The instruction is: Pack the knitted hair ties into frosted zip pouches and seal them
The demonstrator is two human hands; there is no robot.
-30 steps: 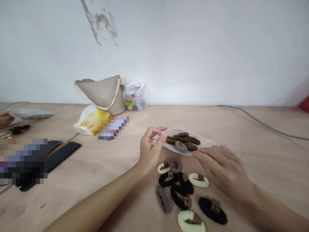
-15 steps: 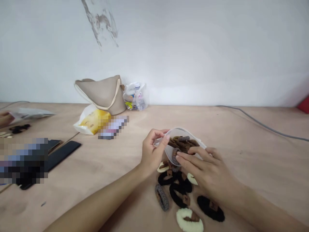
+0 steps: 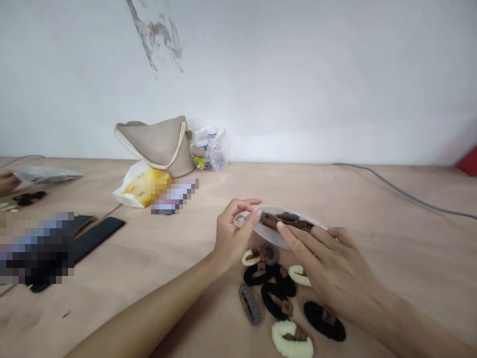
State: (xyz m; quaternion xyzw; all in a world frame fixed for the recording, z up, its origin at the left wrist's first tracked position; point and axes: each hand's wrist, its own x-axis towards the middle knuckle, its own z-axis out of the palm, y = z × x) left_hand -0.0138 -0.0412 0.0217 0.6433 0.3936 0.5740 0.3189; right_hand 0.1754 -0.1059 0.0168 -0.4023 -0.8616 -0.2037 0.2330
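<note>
While curled left fingers (image 3: 242, 205) pinch a clear plastic bag (image 3: 270, 234), spread right fingers (image 3: 305, 239) clasp its other end; the bag holds apparently brown fabric hair ties (image 3: 288, 217).

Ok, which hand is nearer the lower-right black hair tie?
Right. The right hand sits just beyond the lower-right black hair tie; the left hand is well off to its left.

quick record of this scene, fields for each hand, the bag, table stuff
left hand: pinches one end of a clear plastic bag
right hand: fingers on the bag's other side
bag contents: brown hair ties
below hands: loose hair ties, black, cream, grey
surface: wooden table
behind: beige handbag
far left: another person's hand
</note>
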